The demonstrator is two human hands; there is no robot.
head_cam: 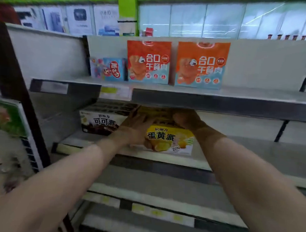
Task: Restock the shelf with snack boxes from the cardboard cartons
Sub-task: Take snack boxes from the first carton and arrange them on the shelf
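A yellow snack box (168, 138) is held on the middle shelf (253, 154), just beside a brown box (98, 123), by the left hand (135, 125) and right hand (186, 119) (fingers wrapped over its sides and top), apparently so it can be slid back squarely.
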